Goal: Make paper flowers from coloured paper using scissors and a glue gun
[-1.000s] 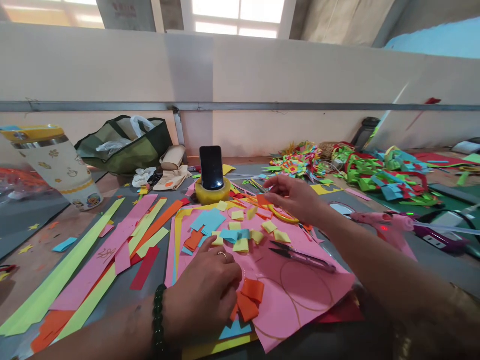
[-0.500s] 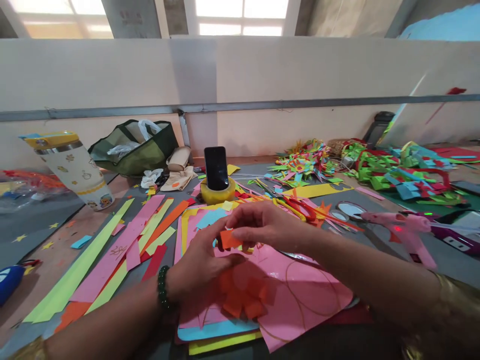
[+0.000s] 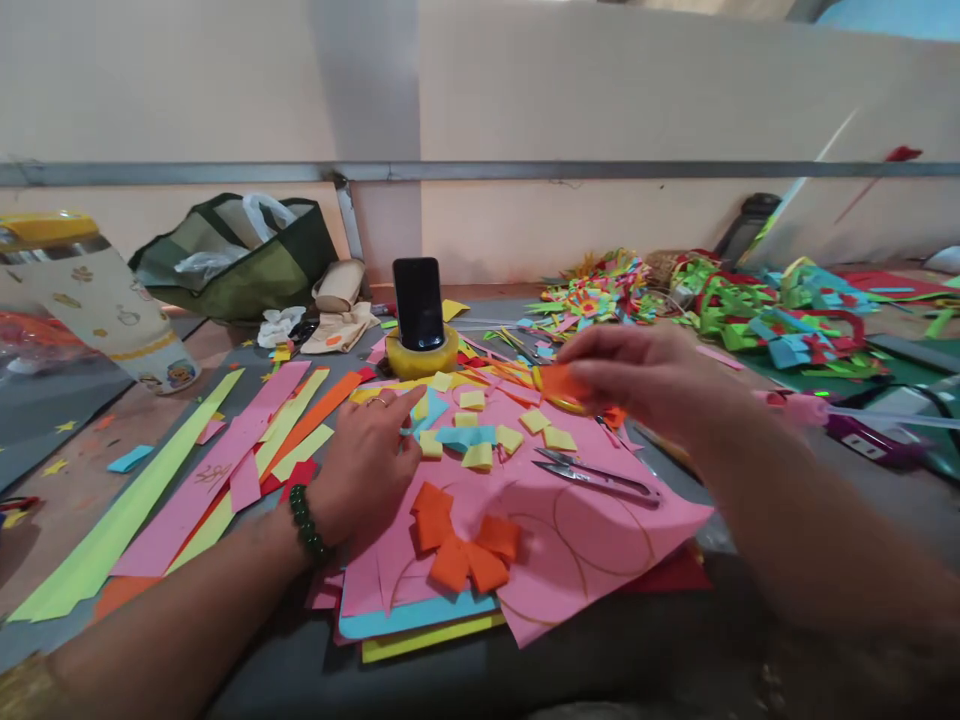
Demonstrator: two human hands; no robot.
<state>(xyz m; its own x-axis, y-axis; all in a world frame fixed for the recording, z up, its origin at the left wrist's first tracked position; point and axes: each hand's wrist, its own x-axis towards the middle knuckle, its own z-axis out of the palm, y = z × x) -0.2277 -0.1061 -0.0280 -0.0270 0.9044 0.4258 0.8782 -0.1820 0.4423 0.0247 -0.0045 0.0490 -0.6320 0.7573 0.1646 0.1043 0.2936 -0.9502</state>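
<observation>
My right hand (image 3: 645,385) is raised over the right side of the paper stack, pinching a small orange paper piece (image 3: 559,383). Fingers stretched out, my left hand (image 3: 367,455) rests at the stack's left side, its fingertips by a light blue paper piece (image 3: 429,410). Several folded orange paper petals (image 3: 451,562) lie in a partial ring on the pink paper sheet (image 3: 577,595), which has circles drawn on it. Small pale yellow paper squares (image 3: 509,440) are scattered above them. A pair of thread snips (image 3: 600,478) lies to the right.
A phone (image 3: 418,302) stands in a yellow tape roll (image 3: 421,357) behind the stack. Paper strips (image 3: 180,500) lie at left, near a tumbler (image 3: 112,310) and a green bag (image 3: 240,265). A pink glue gun (image 3: 799,408) is partly hidden behind my right forearm. Cut paper heaps (image 3: 600,300) lie behind.
My hands have moved apart: the right went right with the orange piece, the left moved back to the left. The petals and snips are now uncovered. The view has tilted down.
</observation>
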